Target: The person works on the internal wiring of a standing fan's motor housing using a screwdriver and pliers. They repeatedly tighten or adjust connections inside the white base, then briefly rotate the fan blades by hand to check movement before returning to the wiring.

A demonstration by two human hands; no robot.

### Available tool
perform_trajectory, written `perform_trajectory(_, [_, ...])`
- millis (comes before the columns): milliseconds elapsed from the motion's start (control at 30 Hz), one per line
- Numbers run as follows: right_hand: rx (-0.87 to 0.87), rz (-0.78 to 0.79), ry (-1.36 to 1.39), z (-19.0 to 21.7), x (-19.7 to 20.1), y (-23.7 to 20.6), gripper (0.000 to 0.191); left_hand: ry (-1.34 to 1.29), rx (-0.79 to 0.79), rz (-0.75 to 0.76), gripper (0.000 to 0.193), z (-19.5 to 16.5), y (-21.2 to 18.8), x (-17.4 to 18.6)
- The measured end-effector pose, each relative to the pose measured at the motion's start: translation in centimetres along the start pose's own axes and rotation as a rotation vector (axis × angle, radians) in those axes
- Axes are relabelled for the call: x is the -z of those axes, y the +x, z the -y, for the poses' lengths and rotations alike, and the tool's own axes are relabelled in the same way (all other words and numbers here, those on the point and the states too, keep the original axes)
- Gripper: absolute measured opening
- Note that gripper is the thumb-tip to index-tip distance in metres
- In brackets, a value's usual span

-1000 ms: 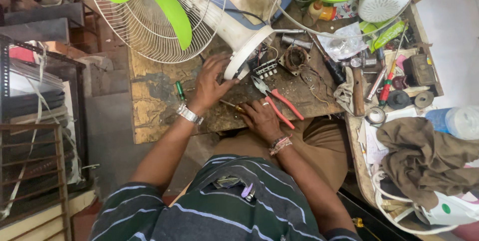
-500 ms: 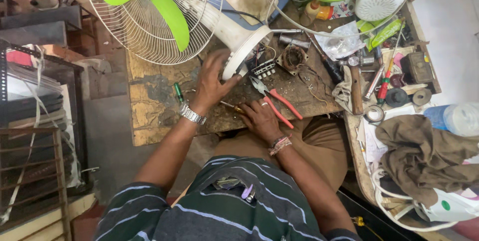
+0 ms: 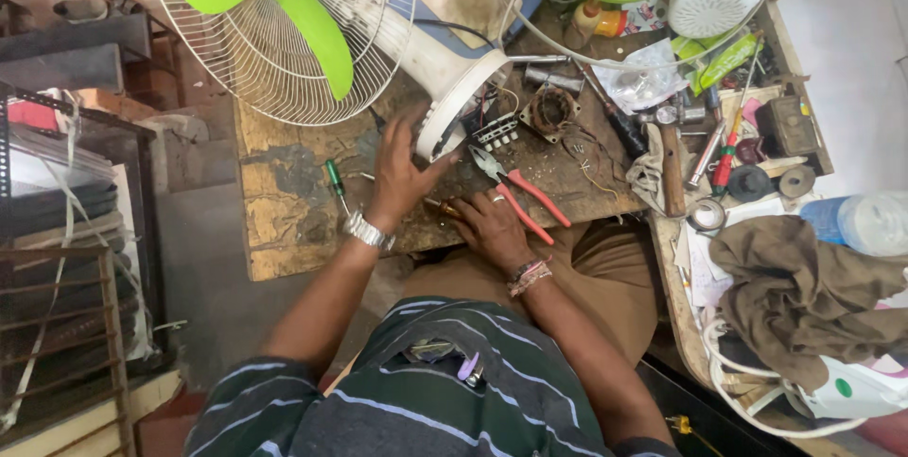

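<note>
The fan's grille (image 3: 236,50) is cut off at the top edge.

A glossy white plastic fan housing (image 3: 445,74) is seen beside smooth lime-green plastic blades (image 3: 303,12) and a thin white wire guard (image 3: 255,69). The worn wooden table (image 3: 284,202) looks rough, stained and matt. Red rubbery-handled steel pliers (image 3: 515,187) lie on it. A shiny metal wristwatch (image 3: 364,230) and a crumpled brown cloth (image 3: 804,287) are visible.

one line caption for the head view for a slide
Left hand steadies a white fan base; right hand rests beside red pliers.
</note>
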State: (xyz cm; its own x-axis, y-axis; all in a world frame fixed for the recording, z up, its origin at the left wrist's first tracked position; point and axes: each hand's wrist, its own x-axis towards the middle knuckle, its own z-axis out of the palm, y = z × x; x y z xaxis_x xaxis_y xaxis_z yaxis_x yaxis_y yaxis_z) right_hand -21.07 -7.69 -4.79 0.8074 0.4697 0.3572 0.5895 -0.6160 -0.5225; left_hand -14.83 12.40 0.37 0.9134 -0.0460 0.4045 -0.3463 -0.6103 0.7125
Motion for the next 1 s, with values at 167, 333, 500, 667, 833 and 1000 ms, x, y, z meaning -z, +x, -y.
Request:
perform_trajectory(167, [0.019, 0.006, -0.026, -0.4, -0.1, 0.0, 0.04, 0.029, 0.113, 0.032, 0.064, 0.8, -1.6, 0.4])
perform_trajectory(333, [-0.006, 0.016, 0.0, -0.5, -0.3, -0.1, 0.036, -0.009, 0.088, 0.101, 0.063, 1.0, -2.1, 1.4])
perform_trajectory(500, [-0.034, 0.031, 0.008, -0.1, -0.2, 0.0, 0.038, -0.31, 0.394, 0.036, 0.062, 1.5, -1.5, 1.7])
perform_trajectory(667, [-0.135, 0.121, -0.005, 1.4, -0.1, 0.6, 0.046, -0.283, 0.438, -0.379, 0.05, 6.1, 0.3, 5.1])
perform_trajectory(833, [-0.091, 0.107, -0.084, 2.5, 0.3, 2.5, 0.06, -0.299, 0.457, -0.696, 0.039, 10.4, 2.4, 10.1])
perform_trajectory(1000, [-0.118, 0.186, -0.15, 3.2, -0.3, 3.3, 0.059, -0.449, 0.488, -0.863, 0.036, 13.5, 4.4, 14.0])
